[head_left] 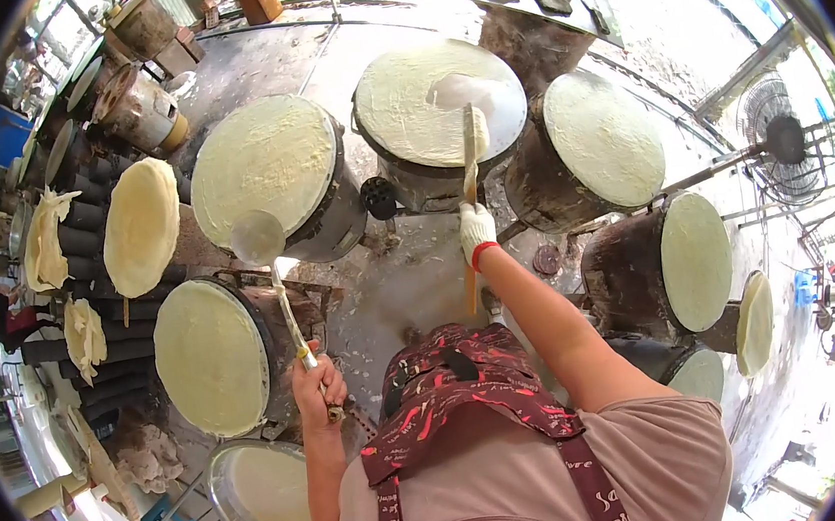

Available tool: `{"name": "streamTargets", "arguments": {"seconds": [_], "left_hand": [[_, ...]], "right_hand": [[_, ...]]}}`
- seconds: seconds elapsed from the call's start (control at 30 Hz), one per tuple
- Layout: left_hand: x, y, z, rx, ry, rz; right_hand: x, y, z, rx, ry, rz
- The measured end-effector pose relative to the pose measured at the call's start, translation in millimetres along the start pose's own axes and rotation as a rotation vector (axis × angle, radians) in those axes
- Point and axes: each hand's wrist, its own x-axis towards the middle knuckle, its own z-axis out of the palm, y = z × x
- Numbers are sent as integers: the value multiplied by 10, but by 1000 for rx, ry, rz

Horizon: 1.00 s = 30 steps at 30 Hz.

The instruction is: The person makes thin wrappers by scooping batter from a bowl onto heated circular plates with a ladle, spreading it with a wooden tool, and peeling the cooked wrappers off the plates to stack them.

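My left hand (317,389) is closed round the handle of a long ladle (258,238). Its round bowl hangs beside the near edge of the left round griddle (262,160), which is coated with pale batter. In a white glove with a red cuff, my right hand (478,231) grips a long flat wooden spatula (471,160). The spatula reaches over the middle griddle (392,97), where batter covers most of the surface. A smooth, shiny patch (472,96) shows near the spatula's far end; whether the blade touches the batter I cannot tell.
More batter-coated griddles on drum stoves curve around me, among them one on the right (605,142) and one at near left (211,359). A pan of batter (271,496) stands by my left elbow. Round thin sheets (141,227) rest at left near dark cylinders. A fan (783,138) stands at right.
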Motion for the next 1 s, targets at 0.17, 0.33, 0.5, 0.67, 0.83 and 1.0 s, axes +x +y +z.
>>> {"name": "streamTargets", "arguments": {"seconds": [0.17, 0.33, 0.5, 0.67, 0.83, 1.0], "left_hand": [[38, -317, 252, 20, 2, 37], [151, -678, 870, -23, -8, -1], [261, -1008, 1459, -17, 7, -3], [341, -1268, 2041, -37, 5, 6], [393, -1317, 2255, -25, 34, -30], [501, -1251, 2239, -64, 17, -19]], "right_hand": [[-426, -351, -310, -373, -517, 126], [416, -469, -1160, -254, -251, -5], [908, -546, -1632, -530, -526, -105], [1413, -927, -1872, -666, -376, -323], [1465, -747, -1839, -574, -692, -347], [921, -522, -2311, -672, -615, -246]]}}
